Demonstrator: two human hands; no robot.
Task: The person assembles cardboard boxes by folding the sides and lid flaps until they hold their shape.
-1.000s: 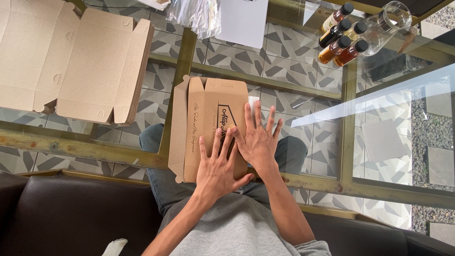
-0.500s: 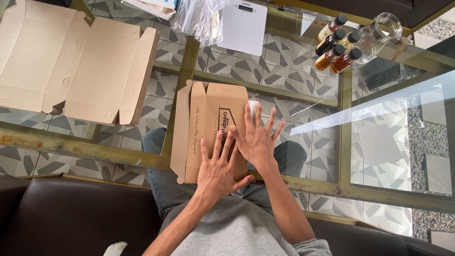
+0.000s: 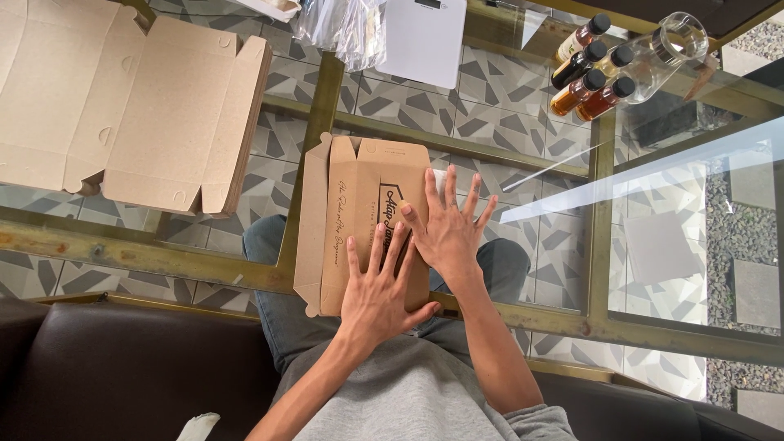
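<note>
A flat brown cardboard box with dark print lies on the glass table in front of me. My left hand presses flat on its near part, fingers spread. My right hand lies flat on the box's right edge, fingers spread, partly over a white sheet under it. Neither hand grips anything.
A stack of unfolded cardboard blanks lies at the left. Several small bottles with black caps and a clear glass jar stand at the back right. A white scale and crumpled clear plastic sit at the back.
The view has shifted slightly. Both hands stay pressed flat on the box in nearly the same place.
</note>
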